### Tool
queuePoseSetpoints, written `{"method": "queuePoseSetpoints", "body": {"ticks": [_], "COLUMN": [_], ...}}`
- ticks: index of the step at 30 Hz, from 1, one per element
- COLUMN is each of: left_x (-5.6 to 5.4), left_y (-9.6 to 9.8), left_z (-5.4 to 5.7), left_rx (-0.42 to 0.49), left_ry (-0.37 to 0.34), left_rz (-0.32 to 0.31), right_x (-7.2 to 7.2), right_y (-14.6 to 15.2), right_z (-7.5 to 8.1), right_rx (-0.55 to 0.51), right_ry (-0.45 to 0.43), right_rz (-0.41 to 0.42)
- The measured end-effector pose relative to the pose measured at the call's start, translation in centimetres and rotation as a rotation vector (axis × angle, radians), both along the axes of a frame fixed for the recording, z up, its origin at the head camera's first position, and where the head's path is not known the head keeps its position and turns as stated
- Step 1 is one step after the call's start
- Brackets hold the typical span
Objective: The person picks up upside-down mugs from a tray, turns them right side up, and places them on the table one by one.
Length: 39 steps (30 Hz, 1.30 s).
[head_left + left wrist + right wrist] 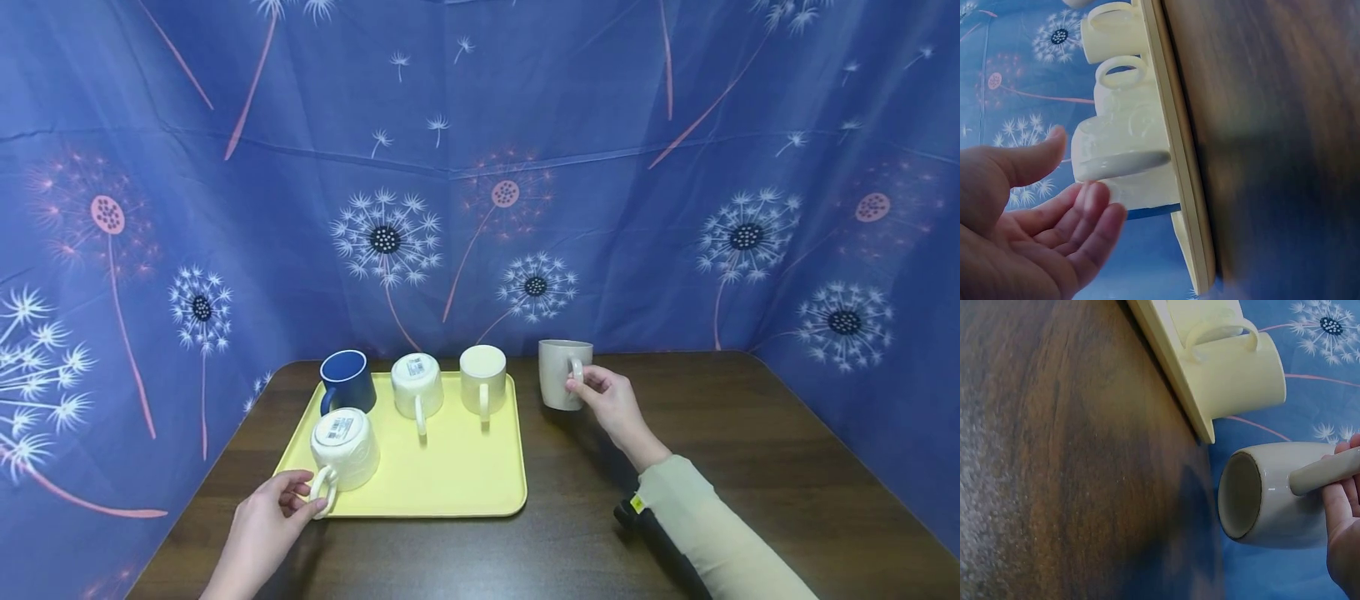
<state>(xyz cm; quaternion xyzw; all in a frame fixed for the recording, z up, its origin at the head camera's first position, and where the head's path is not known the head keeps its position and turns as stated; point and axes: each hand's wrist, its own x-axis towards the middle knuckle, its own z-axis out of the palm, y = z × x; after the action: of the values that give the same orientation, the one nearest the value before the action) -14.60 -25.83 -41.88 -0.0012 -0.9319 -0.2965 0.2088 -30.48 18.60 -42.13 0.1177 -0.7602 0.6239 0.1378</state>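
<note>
My left hand (262, 521) is at the front left corner of the yellow tray (450, 492). Its thumb and fingers reach around the handle of an upside-down white mug (358, 462); the left wrist view shows the fingers relaxed, with the thumb apart and fingertips right at that handle. To the right of the tray, my right hand (611, 404) pinches the handle of a light grey mug (555, 379) between thumb and fingers. That mug is raised off the tabletop, and its round lower end, edged in brown, shows in the right wrist view.
Along the tray's back stand a dark blue mug (351, 387), another upside-down white mug (417, 392) and a cream mug (480, 392). The tray lies on a dark wooden table (750, 433). A blue dandelion-patterned cloth (615, 250) hangs behind and at both sides.
</note>
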Motion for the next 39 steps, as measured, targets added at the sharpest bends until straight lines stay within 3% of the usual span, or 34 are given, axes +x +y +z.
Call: {"method": "queuePoseSetpoints", "body": {"ticks": [5, 11, 25, 39], "left_x": [-0.5, -1.0, -1.6, -1.7], "left_y": [-0.4, -0.8, -1.5, -2.2], "left_z": [0.3, 0.3, 0.1, -0.1], "left_rx": [0.005, 0.025, 0.039, 0.023], "left_ry": [-0.188, -0.304, -0.336, -0.349], "left_rz": [-0.019, -0.070, -0.151, -0.212], "right_x": [-0.6, -1.5, -3.4, -2.0], "right_y": [-0.1, -0.5, -0.5, 0.4], "right_z": [-0.4, -0.9, -2.3, -2.4], "right_rx": [-0.006, 0.014, 0.039, 0.146], "right_ry": [0.007, 0.005, 0.029, 0.008], "right_rz": [-0.012, -0.059, -0.081, -0.070]}}
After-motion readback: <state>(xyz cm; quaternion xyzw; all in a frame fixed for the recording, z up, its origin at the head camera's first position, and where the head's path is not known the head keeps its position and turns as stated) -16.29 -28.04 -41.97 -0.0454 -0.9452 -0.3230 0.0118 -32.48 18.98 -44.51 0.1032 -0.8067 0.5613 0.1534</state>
